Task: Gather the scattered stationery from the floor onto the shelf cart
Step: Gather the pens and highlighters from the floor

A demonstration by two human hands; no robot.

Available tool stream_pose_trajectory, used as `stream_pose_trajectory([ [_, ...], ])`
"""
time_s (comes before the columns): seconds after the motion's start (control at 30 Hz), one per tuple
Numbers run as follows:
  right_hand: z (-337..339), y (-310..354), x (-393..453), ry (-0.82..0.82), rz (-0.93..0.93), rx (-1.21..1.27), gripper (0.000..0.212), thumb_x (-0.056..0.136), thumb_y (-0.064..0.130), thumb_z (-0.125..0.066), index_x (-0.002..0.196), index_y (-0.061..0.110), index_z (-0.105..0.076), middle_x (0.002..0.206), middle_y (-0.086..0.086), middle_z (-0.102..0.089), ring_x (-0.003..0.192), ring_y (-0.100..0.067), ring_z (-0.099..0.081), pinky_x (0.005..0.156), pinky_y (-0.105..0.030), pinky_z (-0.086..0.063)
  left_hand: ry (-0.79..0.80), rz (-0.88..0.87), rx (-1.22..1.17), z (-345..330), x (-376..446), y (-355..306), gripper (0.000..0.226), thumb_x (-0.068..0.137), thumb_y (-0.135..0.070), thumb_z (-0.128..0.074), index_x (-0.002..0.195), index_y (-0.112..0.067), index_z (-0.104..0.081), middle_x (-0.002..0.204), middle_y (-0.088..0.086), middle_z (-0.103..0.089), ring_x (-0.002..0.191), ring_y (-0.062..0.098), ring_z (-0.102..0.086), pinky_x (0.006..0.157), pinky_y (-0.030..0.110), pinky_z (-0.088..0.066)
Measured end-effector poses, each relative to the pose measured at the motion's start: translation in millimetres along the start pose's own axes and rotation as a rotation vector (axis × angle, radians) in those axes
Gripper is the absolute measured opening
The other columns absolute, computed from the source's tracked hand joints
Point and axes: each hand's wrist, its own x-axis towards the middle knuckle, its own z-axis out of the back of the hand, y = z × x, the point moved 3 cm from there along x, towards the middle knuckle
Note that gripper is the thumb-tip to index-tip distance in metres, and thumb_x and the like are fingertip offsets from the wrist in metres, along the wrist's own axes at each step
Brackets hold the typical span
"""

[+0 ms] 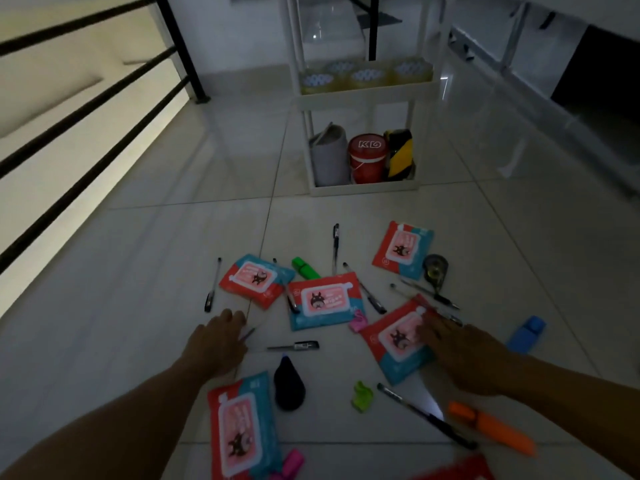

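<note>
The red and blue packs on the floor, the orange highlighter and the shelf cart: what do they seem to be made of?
Red and blue packs: apparently soft plastic film, slightly glossy; edges look crimped and the surface puckers.
Orange highlighter: likely hard plastic with a smooth finish and a uniform bright colour.
Shelf cart: looks like white moulded plastic, matte; blur leaves painted metal possible.

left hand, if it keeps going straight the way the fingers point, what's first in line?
Probably the red-and-blue pack just ahead of the left hand; the black pen lies slightly left of that line. Depth is hard to judge.
</note>
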Motion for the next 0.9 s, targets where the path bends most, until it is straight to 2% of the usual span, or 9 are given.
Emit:
stream_pose_trajectory([
  [0.07, 14.0, 1.8, 9.2, -0.066, -0.041, -0.076, 0.064, 0.098, 0.022, -0.047, 0.153, 0.01, -0.017, 0.162, -0.016, -0.009, 0.147, -0.029, -0.018, 0.116, -0.046, -0.02, 0.037, 0.014, 0.008, 3.1, 4.2, 7.8, 0.05, 0.091, -0.046, -0.057, 0.131, -0.023, -0.039, 0.129, 0.002, -0.047, 0.113, 0.021, -0.053, 0.092, 0.036, -0.047],
  [0.2, 44.5, 33.0, 27.0, -0.228, -0.087, -0.062, 0.045, 0.095, 0.031, -0.048, 0.137, 0.015, -0.044, 0.142, -0.009, -0.043, 0.13, -0.028, -0.04, 0.108, -0.044, -0.028, 0.02, 0.118, -0.066, -0.9, -8.4, 14.6, 0.053, 0.086, -0.046, -0.064, 0.128, -0.022, -0.041, 0.126, 0.004, -0.048, 0.114, 0.023, -0.053, 0.093, 0.038, -0.043],
  [0.33, 50.8, 88.3, 47.9, -0.277, 0.148, 0.008, 0.048, 0.089, 0.024, -0.059, 0.135, 0.021, -0.046, 0.14, -0.006, -0.043, 0.128, -0.026, -0.042, 0.108, -0.045, -0.031, 0.015, 0.111, 0.036, -15.2, -20.1, 20.0, 0.037, 0.092, -0.037, -0.056, 0.122, -0.021, -0.041, 0.122, 0.003, -0.049, 0.113, 0.023, -0.052, 0.093, 0.039, -0.042],
  [0.4, 53.3, 113.3, 61.3, -0.289, 0.252, 0.021, 0.039, 0.09, 0.023, -0.058, 0.128, 0.02, -0.05, 0.134, -0.005, -0.046, 0.124, -0.024, -0.044, 0.107, -0.044, -0.035, 0.026, 0.141, -0.006, -13.5, -15.6, 29.2, 0.027, 0.092, -0.03, -0.054, 0.116, -0.021, -0.045, 0.122, 0.004, -0.052, 0.113, 0.023, -0.053, 0.091, 0.039, -0.043],
  [0.5, 60.4, 146.2, 77.3, -0.327, 0.283, 0.127, 0.032, 0.098, 0.034, -0.049, 0.127, 0.019, -0.048, 0.13, -0.004, -0.05, 0.117, -0.024, -0.05, 0.099, -0.042, -0.042, 0.006, 0.22, -0.216, -11.0, -10.8, 38.2, 0.018, 0.091, -0.027, -0.061, 0.104, -0.016, -0.056, 0.118, 0.007, -0.059, 0.107, 0.025, -0.057, 0.079, 0.031, -0.044],
  [0.67, 56.7, 169.0, 96.9, -0.326, 0.164, 0.226, 0.038, 0.096, 0.036, -0.051, 0.127, 0.014, -0.045, 0.134, -0.01, -0.044, 0.115, -0.03, -0.051, 0.091, -0.043, -0.044, -0.246, 0.256, -0.586, 6.3, -19.1, 46.6, 0.01, 0.08, -0.014, -0.075, 0.088, -0.013, -0.069, 0.088, 0.006, -0.069, 0.078, 0.02, -0.062, 0.062, 0.024, -0.041],
  [0.73, 55.3, 168.4, 102.6, -0.333, 0.155, 0.159, 0.031, 0.098, 0.027, -0.049, 0.125, 0.013, -0.046, 0.133, -0.012, -0.043, 0.114, -0.031, -0.051, 0.088, -0.043, -0.044, -0.276, 0.248, -0.716, 16.7, -21.3, 55.3, 0.011, 0.078, -0.011, -0.078, 0.084, -0.018, -0.071, 0.084, 0.006, -0.071, 0.075, 0.023, -0.067, 0.063, 0.025, -0.048],
  [0.83, 56.1, 164.8, 105.9, -0.321, 0.156, 0.144, 0.024, 0.097, 0.018, -0.05, 0.121, 0.014, -0.048, 0.127, -0.01, -0.048, 0.111, -0.029, -0.053, 0.086, -0.042, -0.044, -0.313, 0.261, -1.007, 34.8, -27.1, 61.8, 0.015, 0.079, -0.003, -0.077, 0.086, -0.016, -0.074, 0.086, 0.009, -0.073, 0.08, 0.027, -0.069, 0.075, 0.04, -0.057],
  [0.9, 58.1, 162.3, 103.2, -0.303, 0.137, 0.231, 0.017, 0.096, 0.016, -0.051, 0.113, 0.016, -0.049, 0.119, -0.007, -0.053, 0.105, -0.025, -0.055, 0.086, -0.039, -0.048, -0.36, 0.258, -1.154, 45.5, -31.8, 58.2, 0.02, 0.079, -0.001, -0.077, 0.094, -0.013, -0.074, 0.09, 0.009, -0.073, 0.084, 0.023, -0.067, 0.076, 0.035, -0.055],
])
